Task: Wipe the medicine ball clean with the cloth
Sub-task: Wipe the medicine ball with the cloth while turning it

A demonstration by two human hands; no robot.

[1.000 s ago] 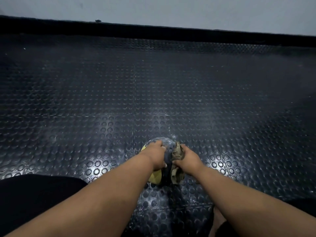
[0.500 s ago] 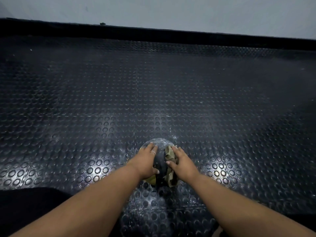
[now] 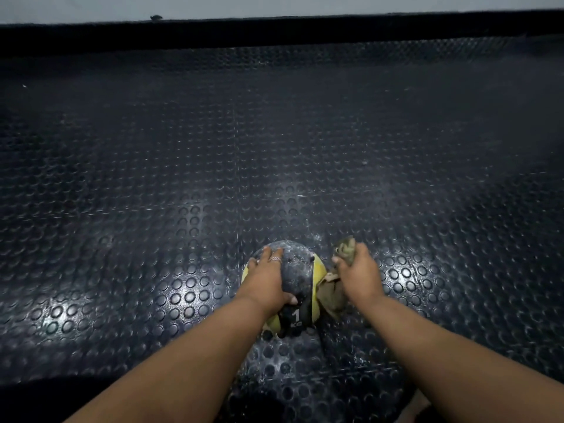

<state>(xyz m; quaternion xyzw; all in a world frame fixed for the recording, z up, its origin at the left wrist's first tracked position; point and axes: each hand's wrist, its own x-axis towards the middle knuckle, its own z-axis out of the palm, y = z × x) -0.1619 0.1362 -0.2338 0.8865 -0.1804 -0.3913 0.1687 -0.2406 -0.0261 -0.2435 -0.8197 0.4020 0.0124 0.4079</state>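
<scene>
A black and yellow medicine ball (image 3: 297, 271) marked "1 kg" sits on the studded floor in front of me. My left hand (image 3: 268, 277) lies spread over the ball's left and top side, a ring on one finger, thumb on the near face. My right hand (image 3: 357, 271) grips a crumpled olive cloth (image 3: 331, 293) bunched in its fingers and holds it against the ball's right flank. Part of the cloth sticks out above the fingers and part hangs below the palm.
Dark rubber flooring (image 3: 183, 178) with round studs stretches all around. A black skirting strip (image 3: 274, 35) and a pale wall run along the far edge. My dark-clothed legs lie at the bottom corners.
The cloth hand moved from the ball's top middle to its right side. The ball turned, so its yellow panels and the "1 kg" mark show. The left hand stayed on the ball.
</scene>
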